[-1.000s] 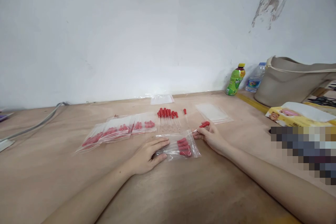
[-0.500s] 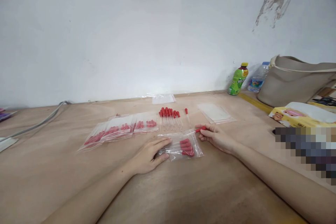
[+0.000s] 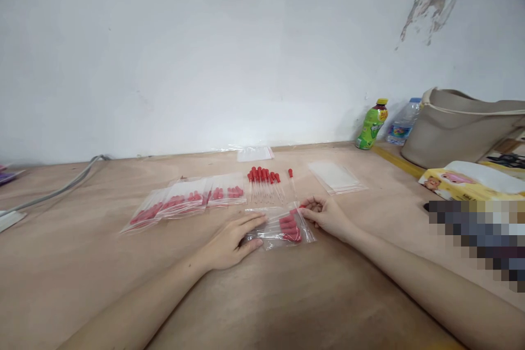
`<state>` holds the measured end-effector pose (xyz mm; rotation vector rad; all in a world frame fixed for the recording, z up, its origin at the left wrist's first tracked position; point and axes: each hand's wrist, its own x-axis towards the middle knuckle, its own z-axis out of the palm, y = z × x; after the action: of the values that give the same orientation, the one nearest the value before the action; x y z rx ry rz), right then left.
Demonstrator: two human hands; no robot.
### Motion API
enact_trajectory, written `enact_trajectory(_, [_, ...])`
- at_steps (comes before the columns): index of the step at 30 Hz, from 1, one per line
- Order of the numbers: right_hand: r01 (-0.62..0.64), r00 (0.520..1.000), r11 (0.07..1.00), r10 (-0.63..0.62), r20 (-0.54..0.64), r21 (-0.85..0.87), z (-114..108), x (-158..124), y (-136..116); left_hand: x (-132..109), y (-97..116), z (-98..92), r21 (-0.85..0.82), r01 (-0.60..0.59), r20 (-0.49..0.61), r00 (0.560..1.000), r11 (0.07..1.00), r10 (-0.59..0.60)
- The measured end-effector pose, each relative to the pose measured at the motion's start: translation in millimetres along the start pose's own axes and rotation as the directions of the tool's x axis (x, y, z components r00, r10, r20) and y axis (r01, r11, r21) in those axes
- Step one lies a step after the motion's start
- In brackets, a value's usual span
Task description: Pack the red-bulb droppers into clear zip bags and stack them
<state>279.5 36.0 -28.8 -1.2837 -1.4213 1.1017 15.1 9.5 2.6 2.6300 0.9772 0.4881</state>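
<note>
A clear zip bag point(image 3: 268, 243) lies on the table with several red-bulbed droppers point(image 3: 289, 227) inside, their bulbs toward the right end. My left hand point(image 3: 235, 240) rests on the bag's left end, fingers stretched out and thumb apart. At the right end, my right hand point(image 3: 322, 214) pinches one dropper by its red bulb point(image 3: 302, 206); its stem runs into the bag. Behind the bag is a group of loose droppers point(image 3: 262, 176), bulbs toward the wall. One single dropper point(image 3: 291, 174) lies just right of that group.
Filled bags point(image 3: 180, 199) overlap at the left. Flat bags point(image 3: 334, 176) lie at the right, and more point(image 3: 255, 153) by the wall. A green bottle point(image 3: 371, 124), a clear bottle point(image 3: 404, 123), a beige bin point(image 3: 459, 128) and a yellow tissue pack point(image 3: 471, 183) stand farther right. A grey cable point(image 3: 77, 180) crosses the left.
My right hand has moved left, pushing the dropper farther into the bag, so its bulb is now at the bag's opening. My left hand stays on the bag.
</note>
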Motion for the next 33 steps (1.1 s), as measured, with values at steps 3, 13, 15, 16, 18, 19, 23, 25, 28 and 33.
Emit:
enact_trajectory(3, [0.018,1.0,0.999,-0.018,0.002,-0.026,2.8,0.5,0.9,0.6,0.2,-0.1,0.0,-0.009,0.005,1.0,1.0,0.009])
enact_trajectory(13, [0.047,0.996,0.999,-0.049,0.072,0.027,6.9,-1.1,-0.2,0.6,1.3,-1.7,0.022,-0.003,0.034,0.999,1.0,0.002])
enact_trajectory(15, [0.018,0.991,0.998,-0.026,0.135,0.057,7.8,-0.1,0.0,0.5,1.3,-1.5,0.024,-0.004,0.036,0.999,1.0,0.003])
enact_trajectory(16, [0.001,0.986,0.996,-0.015,0.164,0.084,8.3,0.7,-0.3,0.5,1.1,-1.3,0.025,-0.008,0.036,0.999,1.0,0.007])
enact_trajectory(18, [-0.017,0.983,0.993,-0.004,0.182,0.116,9.5,2.2,-1.4,0.5,0.6,-1.0,0.025,-0.013,0.034,0.999,1.0,0.012])
enact_trajectory(19, [-0.018,0.987,0.994,0.0,0.163,0.11,10.4,2.8,-1.9,0.5,0.3,-0.8,0.025,-0.015,0.035,0.999,1.0,0.015])
enact_trajectory(23, [-0.01,1.0,1.0,0.01,0.016,0.012,14.2,3.6,-1.3,0.6,0.3,-1.1,0.028,-0.011,0.037,0.999,1.0,0.01])
enact_trajectory(25, [0.021,0.999,1.0,-0.02,0.044,-0.016,14.4,3.3,0.2,0.5,0.8,-1.5,0.027,-0.01,0.035,0.999,1.0,0.009])
enact_trajectory(28, [0.045,0.976,0.999,-0.049,0.214,0.026,9.7,3.2,0.3,0.0,1.0,-1.5,0.025,-0.007,0.034,0.999,1.0,0.006])
enact_trajectory(33, [-0.149,0.985,0.989,0.149,0.086,-0.004,-1.7,3.3,-9.7,-0.9,-1.2,0.0,0.034,-0.006,0.031,1.0,0.999,0.005])
